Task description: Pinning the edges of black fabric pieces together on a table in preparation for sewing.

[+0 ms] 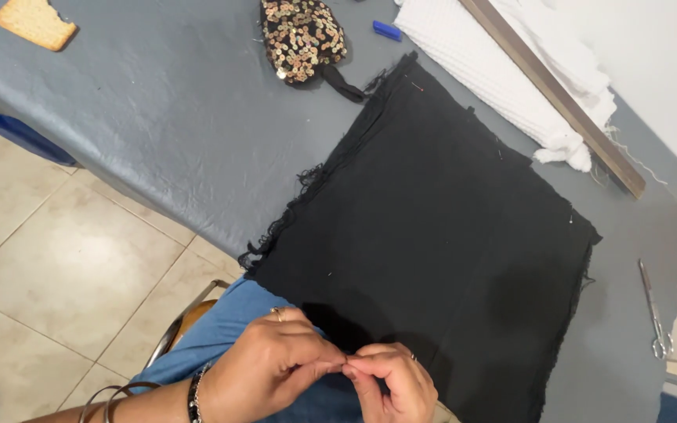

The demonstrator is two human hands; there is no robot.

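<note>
The left hand (264,364) and right hand (389,384) press their fingertips together, pinching the near edge of the black square fabric with frayed sides (425,235) on the grey table (158,102). The fabric looks soft, light and limp; hold it at the edge.

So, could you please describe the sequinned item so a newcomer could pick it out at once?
Start at the grey table and look to its far edge, beyond the black fabric. The sequinned pouch lies there, left of the white cloth. It alone glitters with gold sequins.
</note>
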